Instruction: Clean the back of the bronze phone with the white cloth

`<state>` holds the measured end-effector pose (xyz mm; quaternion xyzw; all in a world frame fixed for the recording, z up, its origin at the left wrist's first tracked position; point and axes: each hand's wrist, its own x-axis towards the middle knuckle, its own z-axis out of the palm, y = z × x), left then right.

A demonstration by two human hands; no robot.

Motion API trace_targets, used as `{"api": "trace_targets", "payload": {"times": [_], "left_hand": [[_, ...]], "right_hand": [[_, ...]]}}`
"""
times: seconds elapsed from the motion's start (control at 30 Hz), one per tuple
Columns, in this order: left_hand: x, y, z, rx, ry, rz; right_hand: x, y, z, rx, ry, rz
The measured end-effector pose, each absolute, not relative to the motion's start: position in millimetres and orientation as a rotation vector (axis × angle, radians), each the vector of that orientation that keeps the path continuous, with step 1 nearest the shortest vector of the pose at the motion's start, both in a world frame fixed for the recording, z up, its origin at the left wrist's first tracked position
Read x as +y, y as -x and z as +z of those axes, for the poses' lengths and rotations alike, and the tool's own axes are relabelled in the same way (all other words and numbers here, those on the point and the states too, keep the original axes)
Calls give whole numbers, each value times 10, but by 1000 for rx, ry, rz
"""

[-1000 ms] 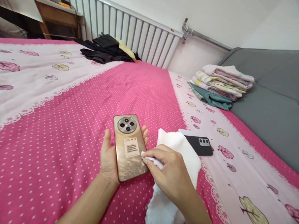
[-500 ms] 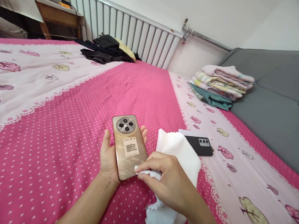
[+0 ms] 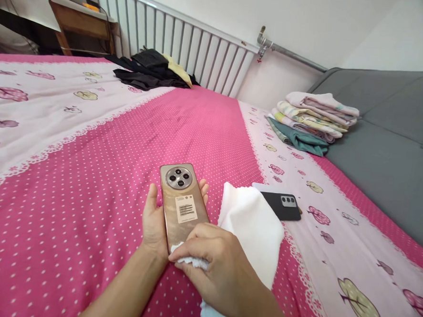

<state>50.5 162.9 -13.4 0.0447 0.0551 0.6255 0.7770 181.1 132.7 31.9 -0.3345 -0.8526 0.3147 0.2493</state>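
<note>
My left hand (image 3: 153, 224) cradles a gold phone (image 3: 182, 200) back side up, thumb along its left edge and fingertips showing past its right edge. The phone has a round camera cluster at the top and a white barcode sticker in the middle. My right hand (image 3: 215, 264) pinches a white cloth (image 3: 253, 228) and presses a fold of it against the phone's lower end. The rest of the cloth hangs down to the right, over the pink dotted bedspread (image 3: 99, 171).
A black phone (image 3: 282, 206) lies face down on the bedspread just right of the cloth. Folded laundry (image 3: 312, 121) is stacked by a grey sofa (image 3: 395, 141). Dark clothes (image 3: 148, 71) lie near a white radiator (image 3: 189, 47). A wooden desk (image 3: 79, 23) stands at the back left.
My right hand has drawn the cloth down the phone's back, from beside the sticker to the bottom edge. The left hand has kept the phone nearly still.
</note>
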Motion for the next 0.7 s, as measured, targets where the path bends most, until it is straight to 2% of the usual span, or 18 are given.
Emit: {"api": "trace_targets", "payload": {"times": [0.7], "left_hand": [[1631, -463, -149, 119, -110, 1360]], "right_hand": [[1449, -2021, 455, -2324, 1178, 849]]}}
